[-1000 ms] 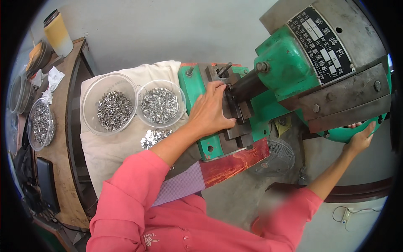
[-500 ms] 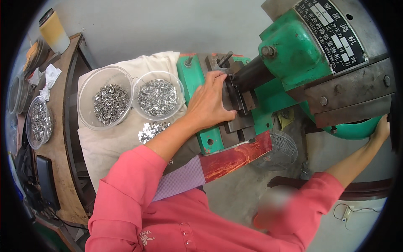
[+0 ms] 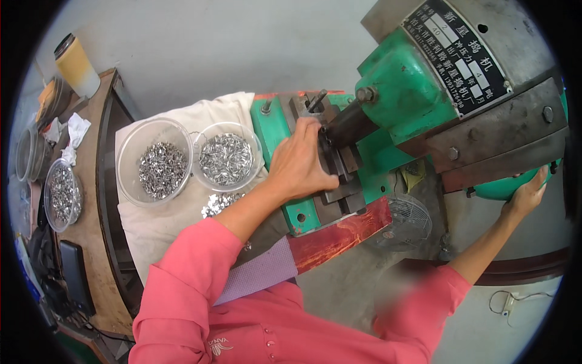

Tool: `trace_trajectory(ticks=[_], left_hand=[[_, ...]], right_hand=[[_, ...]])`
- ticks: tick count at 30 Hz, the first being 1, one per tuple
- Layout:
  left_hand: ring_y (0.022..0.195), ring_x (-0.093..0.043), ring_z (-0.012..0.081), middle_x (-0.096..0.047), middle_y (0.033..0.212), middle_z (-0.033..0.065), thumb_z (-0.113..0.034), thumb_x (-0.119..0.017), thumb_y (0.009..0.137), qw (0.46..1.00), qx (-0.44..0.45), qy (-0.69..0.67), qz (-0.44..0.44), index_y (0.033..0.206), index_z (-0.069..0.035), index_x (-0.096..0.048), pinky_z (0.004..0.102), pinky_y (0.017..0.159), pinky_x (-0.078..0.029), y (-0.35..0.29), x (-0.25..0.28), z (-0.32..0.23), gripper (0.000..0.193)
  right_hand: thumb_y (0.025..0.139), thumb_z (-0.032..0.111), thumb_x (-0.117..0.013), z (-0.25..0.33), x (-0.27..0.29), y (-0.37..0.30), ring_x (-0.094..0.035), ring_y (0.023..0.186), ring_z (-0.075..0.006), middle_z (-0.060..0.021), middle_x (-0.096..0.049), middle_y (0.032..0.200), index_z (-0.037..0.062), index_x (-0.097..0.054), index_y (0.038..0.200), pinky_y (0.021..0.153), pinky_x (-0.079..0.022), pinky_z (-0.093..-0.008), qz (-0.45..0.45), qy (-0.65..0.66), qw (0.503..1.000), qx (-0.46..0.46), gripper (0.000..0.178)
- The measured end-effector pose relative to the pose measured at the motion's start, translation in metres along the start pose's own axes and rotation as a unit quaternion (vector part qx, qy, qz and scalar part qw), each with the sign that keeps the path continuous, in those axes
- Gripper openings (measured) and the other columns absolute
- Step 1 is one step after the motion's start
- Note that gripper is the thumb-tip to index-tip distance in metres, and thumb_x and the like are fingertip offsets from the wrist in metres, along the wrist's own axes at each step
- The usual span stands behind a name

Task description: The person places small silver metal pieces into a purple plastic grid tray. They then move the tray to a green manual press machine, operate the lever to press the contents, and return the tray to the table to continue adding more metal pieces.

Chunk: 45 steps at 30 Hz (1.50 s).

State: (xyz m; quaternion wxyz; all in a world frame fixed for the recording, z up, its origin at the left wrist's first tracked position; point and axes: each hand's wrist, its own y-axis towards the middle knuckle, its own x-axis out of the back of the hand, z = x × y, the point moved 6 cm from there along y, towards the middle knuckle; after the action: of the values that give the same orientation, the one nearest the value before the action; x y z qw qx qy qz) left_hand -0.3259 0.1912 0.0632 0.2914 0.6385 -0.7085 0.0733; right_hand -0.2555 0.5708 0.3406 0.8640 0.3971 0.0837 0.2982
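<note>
At frame centre, the green press (image 3: 412,103) has the left hand (image 3: 300,164) resting, fingers curled, against its dark die block (image 3: 336,164); any held part is hidden. At right, the right hand (image 3: 527,194) grips the green wheel (image 3: 503,188). Left, two clear bowls (image 3: 154,161) hold small metal pieces.

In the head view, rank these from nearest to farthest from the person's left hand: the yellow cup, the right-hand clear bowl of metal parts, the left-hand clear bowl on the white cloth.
Measured from the left hand at the press die:
1. Right-hand clear bowl, just to the hand's left.
2. Left-hand clear bowl, further left on the white cloth.
3. Yellow cup, far upper left on the wooden bench.
</note>
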Motion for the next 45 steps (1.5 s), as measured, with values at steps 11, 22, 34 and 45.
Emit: trace_trajectory(ticks=[11,22,34,45], left_hand=[[0.101,-0.058,0.0344,-0.044,0.129,0.018,-0.032,-0.082,0.055,0.998,-0.051,-0.011,0.033,0.128,0.006,-0.044,0.043,0.084,-0.046,-0.049,-0.007,-0.02,0.091],[0.091,-0.056,0.0267,-0.04,0.135,0.0186,-0.025,-0.092,0.055,0.995,-0.074,-0.053,0.042,0.135,0.003,-0.039,0.0364,0.081,-0.051,-0.05,-0.006,-0.013,0.1],[0.101,-0.048,0.0232,-0.034,0.139,0.016,-0.023,-0.096,0.055,0.99,-0.06,-0.089,0.097,0.146,-0.003,-0.036,0.0317,0.084,-0.05,-0.046,-0.005,-0.008,0.111],[0.091,-0.055,0.0272,-0.035,0.136,0.018,-0.027,-0.097,0.054,0.988,-0.052,-0.089,0.112,0.142,-0.005,-0.038,0.0382,0.084,-0.053,-0.04,-0.01,-0.012,0.108]], right_hand=[[0.091,0.057,-0.067,0.012,0.005,0.009,-0.056,0.06,-0.0101,-0.0041,-0.056,0.074,0.0025,-0.057,0.113,0.054,-0.05,-0.025,-0.034,-0.025,0.999,-0.004,0.06],[0.1,0.03,-0.06,-0.019,-0.027,-0.15,-0.04,0.126,-0.0297,-0.0174,-0.042,0.133,-0.0019,-0.046,0.126,0.107,-0.03,-0.0446,-0.2,-0.249,0.916,0.245,0.044],[0.099,0.023,-0.058,-0.066,-0.156,-0.288,-0.044,0.106,-0.0286,-0.0104,-0.06,0.108,0.0016,-0.068,0.092,0.099,-0.031,-0.0398,0.39,-0.094,0.916,-0.026,0.025],[0.092,0.029,-0.065,-0.047,-0.12,-0.284,-0.048,0.104,-0.0298,-0.0121,-0.061,0.104,0.0049,-0.066,0.093,0.095,-0.032,-0.0429,0.235,-0.113,0.965,0.04,0.024]])
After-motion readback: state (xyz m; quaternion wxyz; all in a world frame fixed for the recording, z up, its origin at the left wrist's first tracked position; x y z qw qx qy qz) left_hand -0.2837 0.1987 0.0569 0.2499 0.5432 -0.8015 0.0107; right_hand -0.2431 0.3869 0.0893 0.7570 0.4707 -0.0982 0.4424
